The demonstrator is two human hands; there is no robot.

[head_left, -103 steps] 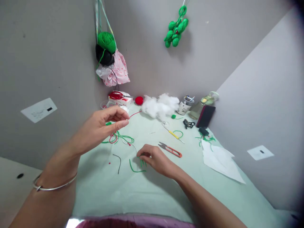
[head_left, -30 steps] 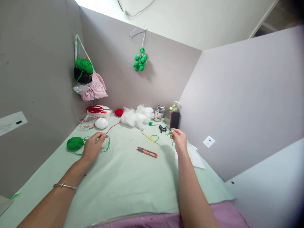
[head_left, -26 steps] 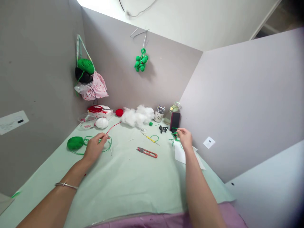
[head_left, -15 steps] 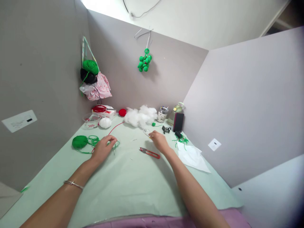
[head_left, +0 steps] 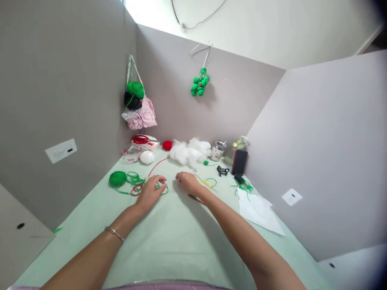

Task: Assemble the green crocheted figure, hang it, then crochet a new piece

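My left hand (head_left: pixel 152 192) rests on the table at the loose green yarn strands (head_left: pixel 163 189), its thumb and fingers apart. My right hand (head_left: pixel 189 183) is just to its right, fingers curled together with the tips low over the cloth; whatever they hold, if anything, is hidden. Under my right wrist lie red-handled thread snips (head_left: pixel 196 198), partly covered. A crochet hook with a yellow handle (head_left: pixel 206 183) lies to the right of that hand, beside a green yarn loop. The green yarn ball (head_left: pixel 117 178) sits left of my left hand, near red yarn (head_left: pixel 137 189).
White stuffing (head_left: pixel 190 151), a red yarn ball (head_left: pixel 167 145) and a white ball (head_left: pixel 146 157) stand along the back. A pen cup (head_left: pixel 217 151), phone (head_left: pixel 240 162), black clip (head_left: pixel 223 170) and white paper (head_left: pixel 258 211) are on the right. A green crocheted piece (head_left: pixel 200 82) hangs above.
My right hand has moved left, away from the crochet hook, which now lies in plain sight on the table. The camera view has turned left. My left hand's fingers are spread wider.
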